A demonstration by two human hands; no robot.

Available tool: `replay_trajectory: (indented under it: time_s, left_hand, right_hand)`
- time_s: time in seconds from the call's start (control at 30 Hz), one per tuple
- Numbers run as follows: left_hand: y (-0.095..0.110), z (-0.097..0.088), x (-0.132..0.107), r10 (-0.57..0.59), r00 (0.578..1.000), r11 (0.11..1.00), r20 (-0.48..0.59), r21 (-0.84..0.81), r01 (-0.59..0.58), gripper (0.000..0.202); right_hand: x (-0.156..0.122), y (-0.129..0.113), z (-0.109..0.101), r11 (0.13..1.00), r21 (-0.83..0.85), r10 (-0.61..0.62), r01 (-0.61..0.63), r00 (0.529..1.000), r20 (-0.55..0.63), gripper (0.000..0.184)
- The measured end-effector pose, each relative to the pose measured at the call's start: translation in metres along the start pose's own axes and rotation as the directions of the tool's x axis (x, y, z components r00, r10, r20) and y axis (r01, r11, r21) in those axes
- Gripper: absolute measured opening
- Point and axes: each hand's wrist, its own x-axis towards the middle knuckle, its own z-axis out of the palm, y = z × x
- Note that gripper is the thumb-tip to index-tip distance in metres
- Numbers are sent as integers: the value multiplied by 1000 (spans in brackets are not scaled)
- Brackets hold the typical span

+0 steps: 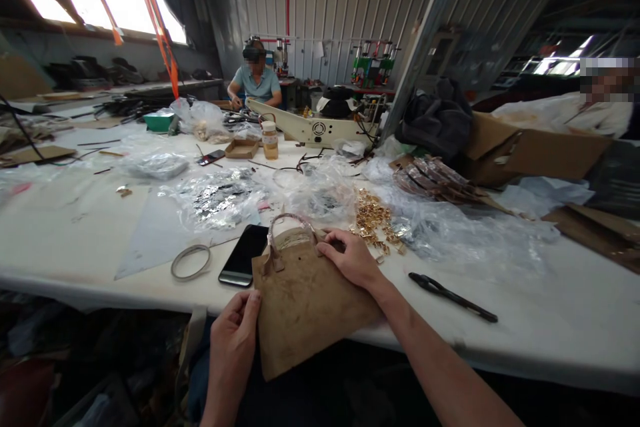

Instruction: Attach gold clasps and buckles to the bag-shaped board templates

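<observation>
A flat brown handbag panel (310, 300) with a curved handle (293, 217) along its top rests at the table's front edge, its lower part hanging over. My left hand (235, 330) pinches its left edge between thumb and fingers. At the upper right corner, by the handle's right end, my right hand (350, 255) grips the panel, thumb in front. A black smartphone (244, 257) lies just left of the handle, partly behind the panel. Gold metal fittings (373, 213) are heaped beyond my right hand. To the right lies a black pen-like tool (453, 297).
Clear plastic bags (220, 197) with shiny pieces spread over the white table (90, 227). A coiled strip (191, 262) lies near the front edge. Farther back stand a jar (270, 140) and a cardboard box (535, 147). A co-worker (257, 80) sits opposite; another person (607, 107) is at far right.
</observation>
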Motion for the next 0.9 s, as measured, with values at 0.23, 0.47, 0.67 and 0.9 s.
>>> replay_trajectory:
  time_s: [0.23,0.47,0.67,0.9]
  left_hand:
    - [4,0,-2,32,999,999,-11,30,-31,58]
    - [4,0,-2,41,999,998,-19,42,-40,57]
    - [4,0,-2,33,999,999,-18,31,-32,58]
    - [0,0,-3,54,998,997,-19,47,-53,57]
  right_hand:
    - [0,1,3,1000,13,4,-4,1000,-13,28]
    - [-1,0,3,1000,29,8,-7,1000,-17,30]
    - [-2,0,3,1000,27,12,-11,1000,-18,31]
    - [-1,-2,3,999,39,18,-18,1000,-14,32]
